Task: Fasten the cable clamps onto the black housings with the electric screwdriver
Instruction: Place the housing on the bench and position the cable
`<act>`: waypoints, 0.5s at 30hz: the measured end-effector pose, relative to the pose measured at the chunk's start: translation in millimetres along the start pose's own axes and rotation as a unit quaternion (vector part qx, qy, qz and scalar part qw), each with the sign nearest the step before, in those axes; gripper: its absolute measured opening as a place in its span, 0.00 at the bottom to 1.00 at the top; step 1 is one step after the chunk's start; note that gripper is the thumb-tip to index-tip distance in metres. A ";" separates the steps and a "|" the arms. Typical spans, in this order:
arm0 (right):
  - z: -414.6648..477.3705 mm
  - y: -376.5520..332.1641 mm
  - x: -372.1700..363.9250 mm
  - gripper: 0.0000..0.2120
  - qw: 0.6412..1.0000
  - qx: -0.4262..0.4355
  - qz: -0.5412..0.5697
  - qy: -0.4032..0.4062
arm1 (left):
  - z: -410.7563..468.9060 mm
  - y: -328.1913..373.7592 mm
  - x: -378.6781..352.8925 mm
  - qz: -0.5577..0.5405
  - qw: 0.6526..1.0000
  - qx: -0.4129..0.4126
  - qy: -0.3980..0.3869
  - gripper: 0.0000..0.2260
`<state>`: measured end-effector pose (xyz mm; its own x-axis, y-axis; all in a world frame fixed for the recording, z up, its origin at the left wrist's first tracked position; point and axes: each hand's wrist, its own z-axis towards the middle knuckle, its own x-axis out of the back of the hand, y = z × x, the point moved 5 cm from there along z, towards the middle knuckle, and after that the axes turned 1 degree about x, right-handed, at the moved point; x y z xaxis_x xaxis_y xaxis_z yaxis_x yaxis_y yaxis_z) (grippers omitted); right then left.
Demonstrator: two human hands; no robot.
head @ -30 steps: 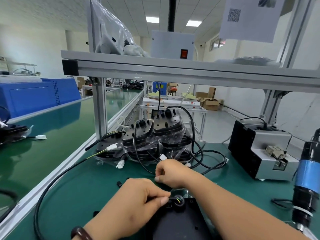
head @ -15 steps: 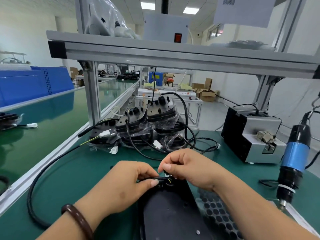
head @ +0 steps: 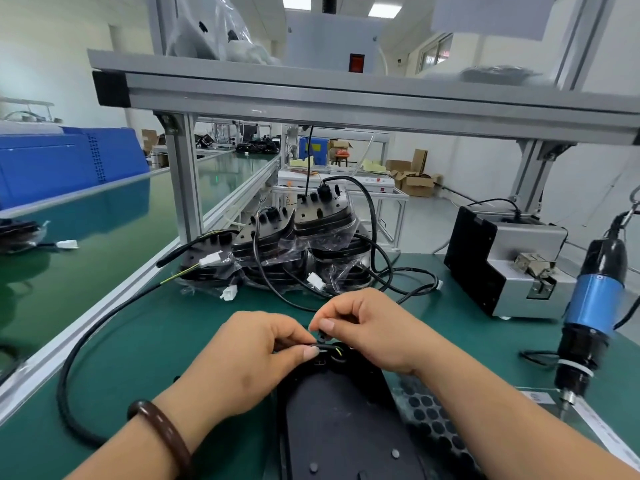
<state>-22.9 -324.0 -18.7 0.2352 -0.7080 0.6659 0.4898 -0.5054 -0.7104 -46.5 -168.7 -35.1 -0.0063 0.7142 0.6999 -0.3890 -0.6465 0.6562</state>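
On green bench [head: 145,341], bagged housing stack [head: 294,251] sits at back w/ black housing [head: 339,420] flat up front, centre. Electric screwdriver [head: 592,306] hangs at R, untouched. L hand [head: 249,358] pinches black cable [head: 62,389] at housing's far end; R hand [head: 374,327] just above, fingers curled, pinching small black cable clamp [head: 322,336].

Both forearms reach forward, hands knuckles-up and nearly touching. The left hand [head: 256,355] pinches a cable [head: 323,346] under its thumb. The right hand [head: 374,327], fingers curled, pinches a black part [head: 322,336] between thumb and forefinger.
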 end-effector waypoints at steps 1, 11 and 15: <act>-0.2 -0.4 0.1 0.07 1.000 0.001 -0.001 -0.002 | -0.3 -0.4 -0.2 -0.002 1.000 0.001 0.000 0.03; -1.9 -12.1 2.0 0.07 0.994 0.070 -0.080 -0.010 | -1.0 -3.0 -1.5 -0.002 1.000 -0.005 0.022 0.06; -1.5 -7.3 1.9 0.07 0.995 0.066 -0.072 -0.016 | 0.0 -4.7 -1.8 0.005 0.999 0.002 0.034 0.04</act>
<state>-27.3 -322.5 -12.7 0.1801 -0.6155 0.7673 0.6262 -0.5298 -0.5720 -44.7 -166.9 -39.4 -0.0727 0.7234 0.6865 -0.3853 -0.6553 0.6497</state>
